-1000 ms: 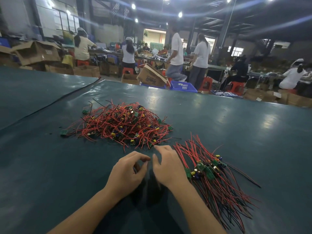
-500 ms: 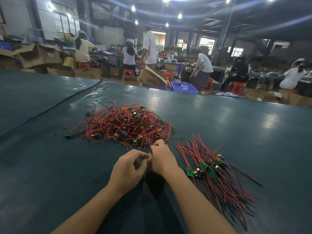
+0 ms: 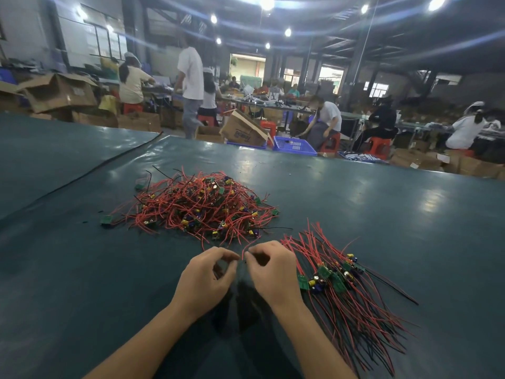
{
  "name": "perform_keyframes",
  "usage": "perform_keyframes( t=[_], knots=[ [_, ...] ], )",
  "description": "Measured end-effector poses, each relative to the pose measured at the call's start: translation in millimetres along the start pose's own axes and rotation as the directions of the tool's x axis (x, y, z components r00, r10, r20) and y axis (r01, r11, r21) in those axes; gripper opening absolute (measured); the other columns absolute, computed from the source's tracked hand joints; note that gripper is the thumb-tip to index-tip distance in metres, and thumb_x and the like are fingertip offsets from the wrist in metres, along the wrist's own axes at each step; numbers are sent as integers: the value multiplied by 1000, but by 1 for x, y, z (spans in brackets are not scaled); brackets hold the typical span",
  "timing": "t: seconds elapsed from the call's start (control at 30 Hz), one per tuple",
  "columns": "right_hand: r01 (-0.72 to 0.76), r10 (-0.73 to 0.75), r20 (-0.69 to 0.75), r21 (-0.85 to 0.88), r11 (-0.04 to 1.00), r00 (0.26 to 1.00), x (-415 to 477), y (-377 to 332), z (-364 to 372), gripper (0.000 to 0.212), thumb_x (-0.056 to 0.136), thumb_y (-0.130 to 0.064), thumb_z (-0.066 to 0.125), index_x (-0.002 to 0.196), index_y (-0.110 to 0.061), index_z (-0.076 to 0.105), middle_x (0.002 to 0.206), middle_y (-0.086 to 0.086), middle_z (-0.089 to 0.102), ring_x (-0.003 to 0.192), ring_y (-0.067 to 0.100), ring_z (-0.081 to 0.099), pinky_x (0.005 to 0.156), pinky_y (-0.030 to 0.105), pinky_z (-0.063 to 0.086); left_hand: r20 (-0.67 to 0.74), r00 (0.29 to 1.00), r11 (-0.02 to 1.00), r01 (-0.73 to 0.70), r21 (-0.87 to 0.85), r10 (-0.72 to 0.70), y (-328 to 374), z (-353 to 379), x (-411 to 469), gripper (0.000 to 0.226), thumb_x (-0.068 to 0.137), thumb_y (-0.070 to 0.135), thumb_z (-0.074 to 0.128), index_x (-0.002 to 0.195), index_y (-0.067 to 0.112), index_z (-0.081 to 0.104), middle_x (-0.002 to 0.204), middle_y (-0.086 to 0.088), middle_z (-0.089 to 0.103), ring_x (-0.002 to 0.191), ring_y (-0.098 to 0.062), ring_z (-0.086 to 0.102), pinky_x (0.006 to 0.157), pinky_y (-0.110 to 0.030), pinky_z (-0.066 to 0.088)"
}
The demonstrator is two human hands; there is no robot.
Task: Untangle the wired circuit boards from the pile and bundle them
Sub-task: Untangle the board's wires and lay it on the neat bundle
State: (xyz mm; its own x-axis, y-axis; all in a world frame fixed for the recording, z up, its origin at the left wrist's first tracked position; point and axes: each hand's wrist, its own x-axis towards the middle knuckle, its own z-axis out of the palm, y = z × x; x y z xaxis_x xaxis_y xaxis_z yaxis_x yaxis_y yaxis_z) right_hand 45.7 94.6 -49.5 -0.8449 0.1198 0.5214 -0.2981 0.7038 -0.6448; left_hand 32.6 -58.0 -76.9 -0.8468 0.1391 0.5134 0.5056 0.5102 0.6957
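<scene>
left hand (image 3: 207,280) and right hand (image 3: 273,274) each pinch one red wire (image 3: 243,251) between them. tangled pile (image 3: 196,206) lies just beyond, bundle (image 3: 336,283) to the right.

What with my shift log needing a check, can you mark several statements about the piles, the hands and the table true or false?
1. The tangled pile lies farther from the person than the sorted bundle. True.
2. The sorted bundle lies left of the left hand. False: it lies just right of the right hand.
3. Both hands pinch a thin red wire between them. True.
4. The table has a white cloth on it. False: the table covering is dark green and glossy.
5. A blue basket stands beyond the table's far edge. True.
</scene>
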Motion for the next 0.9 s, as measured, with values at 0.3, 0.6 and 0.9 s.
perform_keyframes(
  t=[0.3,0.6,0.9],
  knots=[
    [246,-208,-183,211,946,961,-28,-3,-9,21,86,-2,70,103,-13,73,111,-6,57,89,5,64,76,15,54,134,945,852,328,-408,-299,24,4,1,40,94,38,46,87,9,73,76,-4,74,59,-17,65,55,-21,49],
    [129,29,-330,447,885,944,-35,-12,-11,45,84,4,71,107,-35,66,115,-18,49,92,13,68,80,18,56,278,894,789,442,-426,-350,34,2,3,46,94,37,50,74,0,69,72,-10,73,54,-18,61,48,-18,44],
    [-167,392,-93,798,579,915,-32,-8,-8,46,81,5,75,113,-24,59,107,-9,63,89,14,72,68,17,55,256,886,627,457,-631,-388,42,-2,1,21,79,35,64,83,21,78,76,-6,73,61,-15,65,53,-24,52]
  ],
)
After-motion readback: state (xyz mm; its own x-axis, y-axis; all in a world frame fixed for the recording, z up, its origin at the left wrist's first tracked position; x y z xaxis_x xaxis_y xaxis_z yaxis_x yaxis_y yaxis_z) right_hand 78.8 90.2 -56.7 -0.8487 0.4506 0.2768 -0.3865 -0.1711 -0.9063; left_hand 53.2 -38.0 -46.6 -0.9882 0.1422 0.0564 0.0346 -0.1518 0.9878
